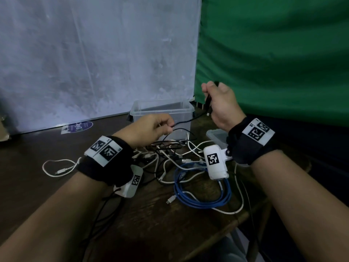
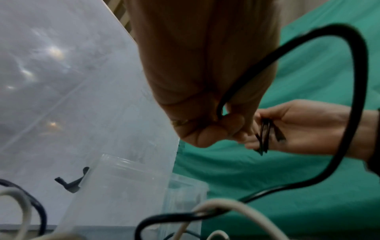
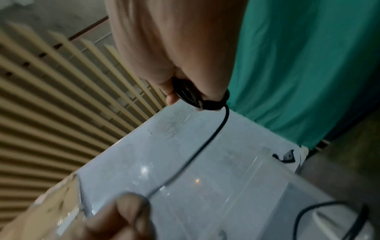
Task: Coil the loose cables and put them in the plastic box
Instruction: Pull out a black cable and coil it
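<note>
**cablewrangler:** One cable in progress, that's about it. The black cable [image 1: 186, 121] is strung between both hands above the middle of the table [image 1: 47, 148]. The right hand [image 1: 220, 103] has its fingers curled round a few finished loops, with a plug end poking out below the fist. The left hand [image 1: 151, 127] pinches the free run between thumb and fingertips, looks like it's feeding slack across. The tail drops back into the pile, so I'd guess this coil is maybe half wound.

**deskgoblin:** And the plastic box [image 1: 162, 110]?

**cablewrangler:** Sitting toward the back edge, just behind the hands, against the pale backdrop. Can't see any cable in it from the head view, though the walls are cloudy so I wouldn't swear to it.

**deskgoblin:** So basically everything's left.

**cablewrangler:** Pretty much. The tangle of white cables [image 1: 170, 159] is still a mess mid-table, with one white cable [image 1: 56, 167] straying toward the left edge. The blue cable [image 1: 202, 188] lies in rough rings near the front right corner, but loose. A small clear lid [image 1: 215, 134] lies to the right of the box. By my read: early days.
</note>
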